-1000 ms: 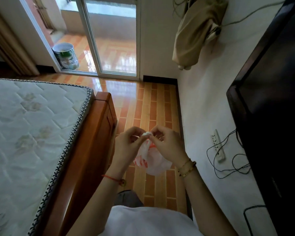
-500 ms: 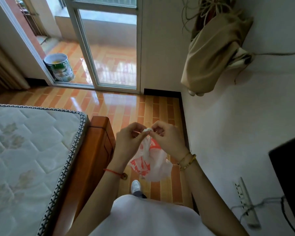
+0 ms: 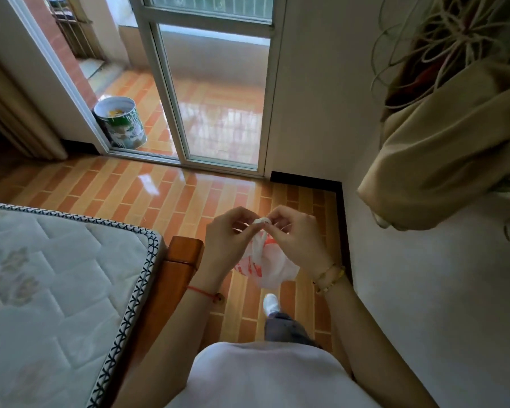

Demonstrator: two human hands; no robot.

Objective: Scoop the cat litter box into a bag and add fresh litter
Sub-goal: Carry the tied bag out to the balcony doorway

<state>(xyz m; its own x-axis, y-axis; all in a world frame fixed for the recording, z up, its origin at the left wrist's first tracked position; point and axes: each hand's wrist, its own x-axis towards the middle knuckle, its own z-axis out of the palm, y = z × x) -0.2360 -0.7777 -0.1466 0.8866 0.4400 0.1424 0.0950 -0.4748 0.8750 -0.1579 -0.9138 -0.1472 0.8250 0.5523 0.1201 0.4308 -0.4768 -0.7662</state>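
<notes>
The white-and-red plastic bag [image 3: 273, 269] hangs just below both hands, over the tiled floor [image 3: 159, 195] beside the corner of the bed frame [image 3: 186, 251]. The left hand [image 3: 228, 240] and the right hand [image 3: 296, 240] each pinch its twisted top, fingertip grip closed tight.

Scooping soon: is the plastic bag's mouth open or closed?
Closed: left hand and right hand pinch the bunched top of the bag; the rest hangs below.
</notes>
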